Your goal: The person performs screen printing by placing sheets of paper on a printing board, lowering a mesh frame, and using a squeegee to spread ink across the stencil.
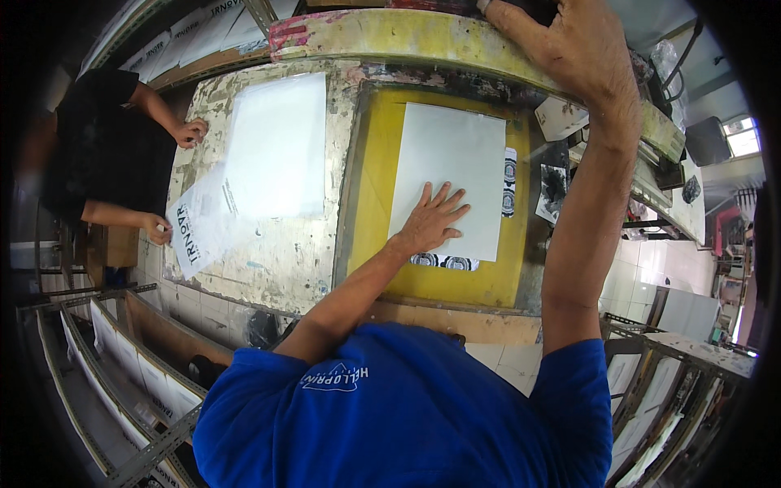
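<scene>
Fingers (446,202) of the left hand (431,221) spread wide, pressing flat on a white sheet (451,163) lying at centre on the yellow print bed (370,211). At one o'clock, the right hand (573,45) curls around the raised paint-stained frame (390,37). At nine o'clock, another person's hands (191,130) touch a printed sheet (211,228).

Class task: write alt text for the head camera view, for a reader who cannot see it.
A person's left hand presses flat on a white sheet lying on a yellow printing bed, while the right hand holds the raised paint-stained frame. At left, a co-worker handles another white sheet.
</scene>
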